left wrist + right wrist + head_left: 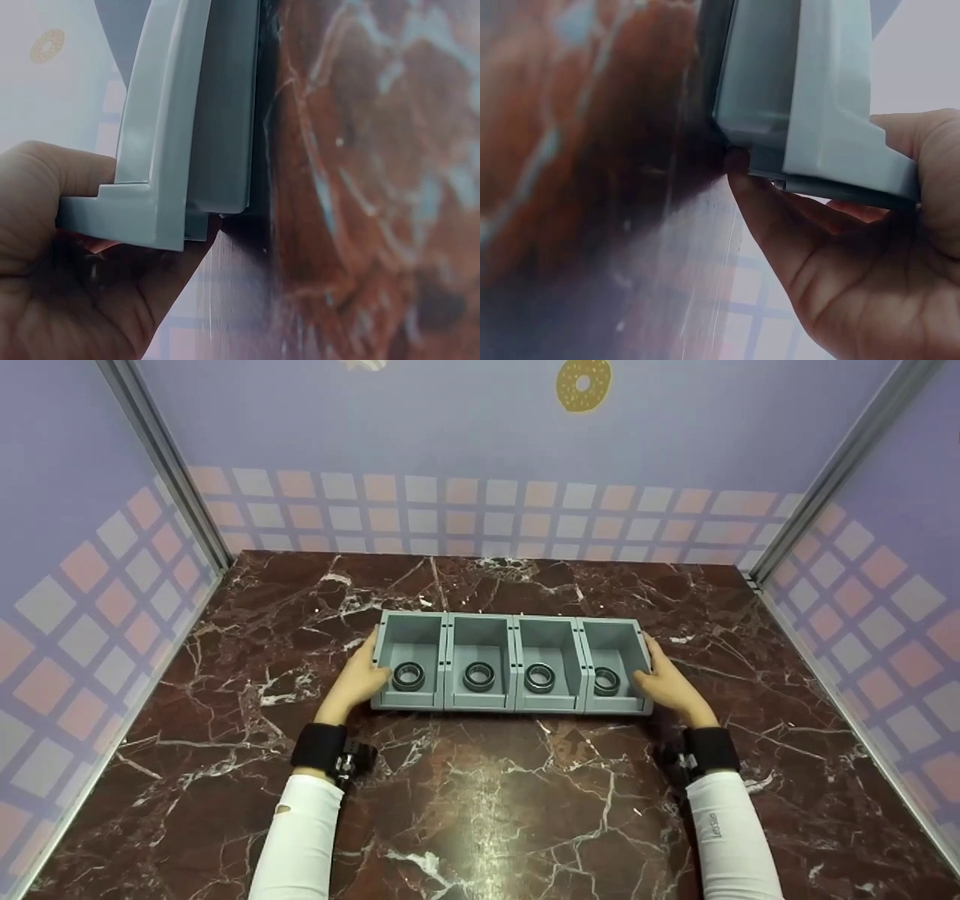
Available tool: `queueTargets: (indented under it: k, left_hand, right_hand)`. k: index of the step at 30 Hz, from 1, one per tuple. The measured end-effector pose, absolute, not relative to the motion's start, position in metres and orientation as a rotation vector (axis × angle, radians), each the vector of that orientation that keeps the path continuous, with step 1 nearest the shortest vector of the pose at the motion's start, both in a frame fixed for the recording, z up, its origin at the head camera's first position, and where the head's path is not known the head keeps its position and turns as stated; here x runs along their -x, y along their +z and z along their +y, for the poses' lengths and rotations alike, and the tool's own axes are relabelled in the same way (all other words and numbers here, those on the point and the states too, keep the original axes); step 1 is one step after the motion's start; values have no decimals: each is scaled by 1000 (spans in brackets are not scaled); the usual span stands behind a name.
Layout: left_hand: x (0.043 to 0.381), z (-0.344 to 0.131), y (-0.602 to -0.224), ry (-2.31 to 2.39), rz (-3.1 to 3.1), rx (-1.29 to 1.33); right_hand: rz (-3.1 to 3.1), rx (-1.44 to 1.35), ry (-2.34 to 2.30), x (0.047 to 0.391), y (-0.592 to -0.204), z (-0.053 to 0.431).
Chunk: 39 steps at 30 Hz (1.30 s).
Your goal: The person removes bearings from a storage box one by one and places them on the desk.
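A row of several joined grey storage bins (pixel 480 704) sits over the tabletop, with one dark-rimmed ring-shaped bearing lying in each compartment. The leftmost bearing (pixel 409 676) and the rightmost bearing (pixel 606 682) are nearest the hands. My left hand (pixel 356 679) grips the left end wall, its thumb over the rim and its fingers around the outside. At the opposite end, my right hand (pixel 671 682) holds the right wall in the same way. Both wrist views show the thumb on the inner side and fingers below the wall's edge, close to the table surface.
The tabletop (pixel 480 810) is dark red marble pattern with white veins. Purple panels with pink and white checks, such as the back wall (pixel 480 442), enclose it on three sides. Metal posts (pixel 169 457) stand at the back corners.
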<state>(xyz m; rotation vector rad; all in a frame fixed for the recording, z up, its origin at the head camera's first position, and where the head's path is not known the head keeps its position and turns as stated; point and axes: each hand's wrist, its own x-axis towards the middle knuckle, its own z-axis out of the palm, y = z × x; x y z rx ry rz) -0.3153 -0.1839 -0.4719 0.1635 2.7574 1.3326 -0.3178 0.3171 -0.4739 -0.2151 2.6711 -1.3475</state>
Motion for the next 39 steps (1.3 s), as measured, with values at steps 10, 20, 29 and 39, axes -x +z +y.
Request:
queueTargets:
  k: [10, 20, 29, 39]
  left_hand:
    - [323, -184, -472, 1388, 2730, -142]
    - [329, -185, -471, 1417, 2725, -147]
    - [332, -188, -474, 1410, 2700, -138]
    - [339, -186, -474, 1448, 2673, -163]
  right_hand:
    - [2621, 196, -1422, 325, -474, 315]
    - [2600, 175, -1451, 334, -474, 313]
    - [2615, 202, -1447, 341, -476, 311]
    - [2608, 210, -1474, 343, -477, 314]
